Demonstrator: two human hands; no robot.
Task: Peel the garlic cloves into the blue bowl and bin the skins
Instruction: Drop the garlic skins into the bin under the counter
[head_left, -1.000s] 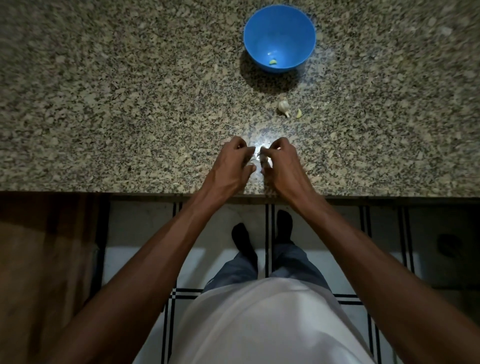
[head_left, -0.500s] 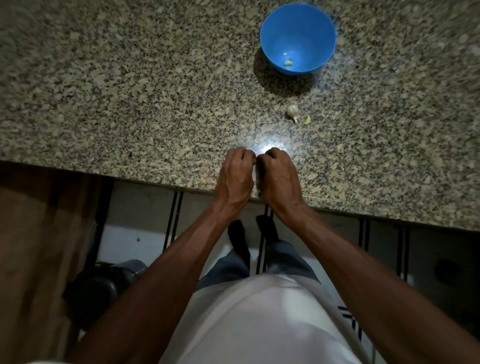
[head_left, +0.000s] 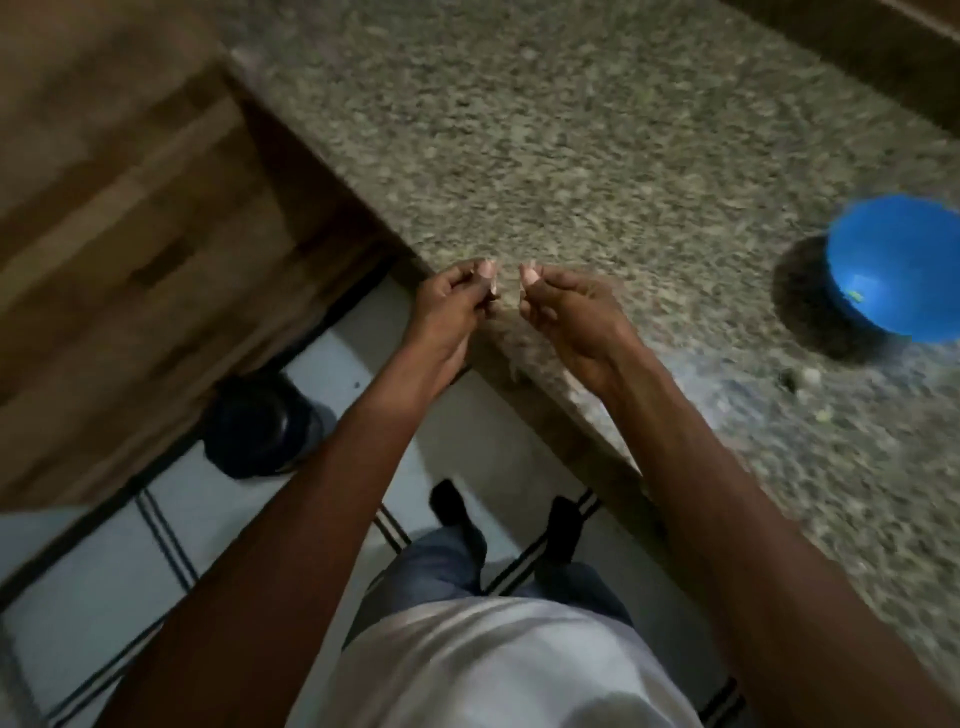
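Head view, blurred throughout. Both hands are raised over the near edge of the granite tabletop (head_left: 597, 156), close together but not touching. The left hand (head_left: 447, 306) has its fingers curled, the thumb pressed to the fingertips in a clenched grip; a pale sliver shows at the thumb tip, too blurred to identify as skin or clove. The right hand (head_left: 566, 312) is likewise curled, thumb against the fingers in a pinching grip; what it holds, if anything, cannot be told.

The blue bowl (head_left: 898, 270) stands on the tabletop at the right edge of the frame, well apart from the hands, with a small pale-green piece (head_left: 854, 294) lying on its bottom. Near the bowl, on the side closer to the person, a small pale garlic clove (head_left: 808, 376) lies on the stone.

On the tiled floor (head_left: 104, 587) to the left, beside a wooden cabinet (head_left: 130, 234), stands a dark round bin (head_left: 260, 426)
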